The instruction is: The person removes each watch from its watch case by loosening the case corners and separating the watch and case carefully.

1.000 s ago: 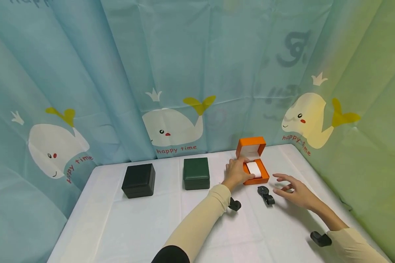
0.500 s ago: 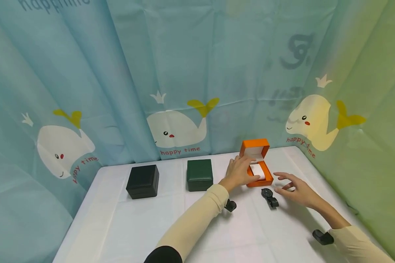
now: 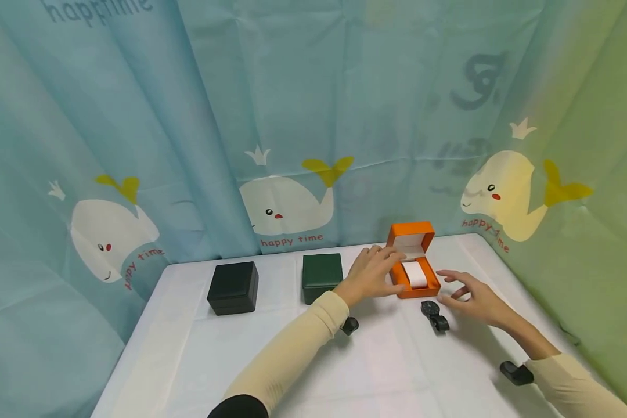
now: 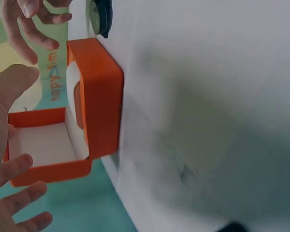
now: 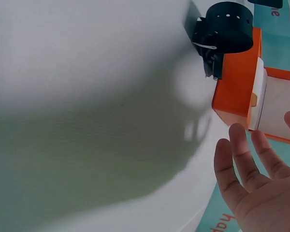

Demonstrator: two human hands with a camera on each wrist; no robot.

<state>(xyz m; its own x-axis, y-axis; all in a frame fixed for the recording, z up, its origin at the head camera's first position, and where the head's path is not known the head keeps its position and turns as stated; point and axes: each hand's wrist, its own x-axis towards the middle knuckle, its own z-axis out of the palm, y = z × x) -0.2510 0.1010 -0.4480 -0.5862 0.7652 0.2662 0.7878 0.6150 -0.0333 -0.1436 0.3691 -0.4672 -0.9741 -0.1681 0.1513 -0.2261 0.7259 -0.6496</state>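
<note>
An orange watch box [image 3: 420,291] stands with its lid raised at the back right of the table, a white cushion [image 3: 414,274] seated inside it. My left hand [image 3: 372,275] hovers at the box's left side, fingers spread and holding nothing. In the left wrist view its thumb and fingers [image 4: 20,166] lie apart around the box. To the box's right, my right hand [image 3: 472,297] is held with relaxed, slightly bent fingers and nothing in them. Just in front of the box lies a black wristwatch [image 3: 435,316] with its strap looped, close to the right fingertips.
A green box [image 3: 321,277] and a black box [image 3: 233,288], both closed, stand to the left along the back of the white-covered table [image 3: 230,354]. Behind them hangs a blue curtain [image 3: 376,191] printed with whales; a green one [image 3: 601,278] hangs on the right.
My left hand has drawn back leftward from the white cushion, leaving it in the orange box. The right hand stays beside the box. The head view has shifted slightly.
</note>
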